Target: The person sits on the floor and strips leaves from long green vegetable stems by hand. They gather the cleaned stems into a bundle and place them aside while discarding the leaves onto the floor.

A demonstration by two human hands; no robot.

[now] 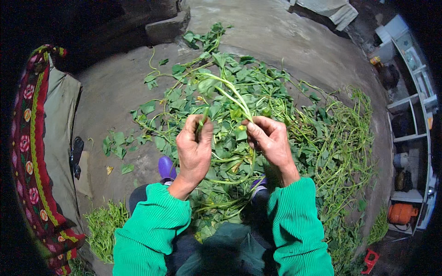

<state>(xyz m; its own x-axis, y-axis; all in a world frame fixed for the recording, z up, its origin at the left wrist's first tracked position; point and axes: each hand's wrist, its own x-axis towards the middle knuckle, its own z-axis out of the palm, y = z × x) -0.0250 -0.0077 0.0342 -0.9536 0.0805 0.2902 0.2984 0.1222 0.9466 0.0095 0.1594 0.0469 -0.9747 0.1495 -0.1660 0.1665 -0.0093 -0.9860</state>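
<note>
My left hand (196,148) pinches a short piece of green stem (204,116) between thumb and fingers. In my right hand (271,143) is a longer pale green vine stem (238,95), bent over at the top, with a blurred leaf (207,86) by its bend. A stem also loops down below my right hand towards my lap. Both hands are raised above a wide heap of leafy green vines (186,100) on the floor. Under my right fingers, part of the stem is hidden.
A pile of trimmed green stems (107,231) lies at lower left. Stripped, tangled vines (345,138) spread at right. Purple shoes (167,168) show beneath my arms. A flowered red cloth (29,138) hangs at far left. At right stand a white shelf unit (407,138) and an orange gas cylinder (402,214).
</note>
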